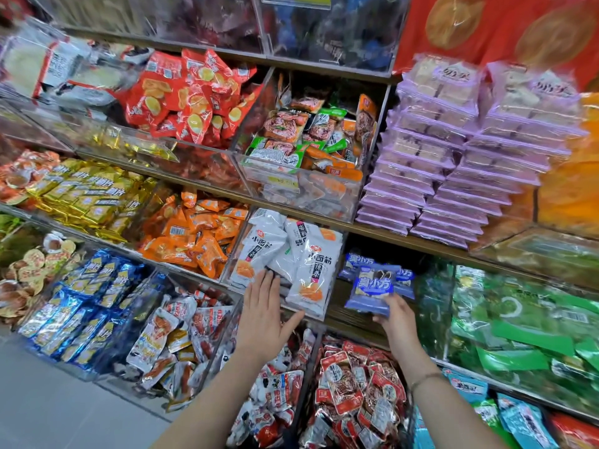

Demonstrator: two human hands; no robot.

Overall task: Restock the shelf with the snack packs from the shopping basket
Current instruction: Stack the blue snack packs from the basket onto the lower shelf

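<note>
A shop's tiered snack shelf (389,234) is filling the view, its clear bins crammed with packets. Nearest, under both forearms, a bin of red-and-white packs (353,393) is sitting low, and a thin bracelet (424,379) is circling the right wrist. Just above, the left hand (264,314) is lying spread and relaxed, grasping nothing, its straight fingertips touching the white snack packs (308,264) that are standing in a clear bin (304,311). Beside it, the right hand (393,315) is pinching the bottom edge of a blue snack pack (371,286), which is standing upright above the fingers, just in front of matching blue packs (405,275) lying in the shelf opening. Green packs (505,319) are lying to the right. Farther up, orange packs (191,234) and stacked purple packs (437,176) are crowding the higher tiers.
</note>
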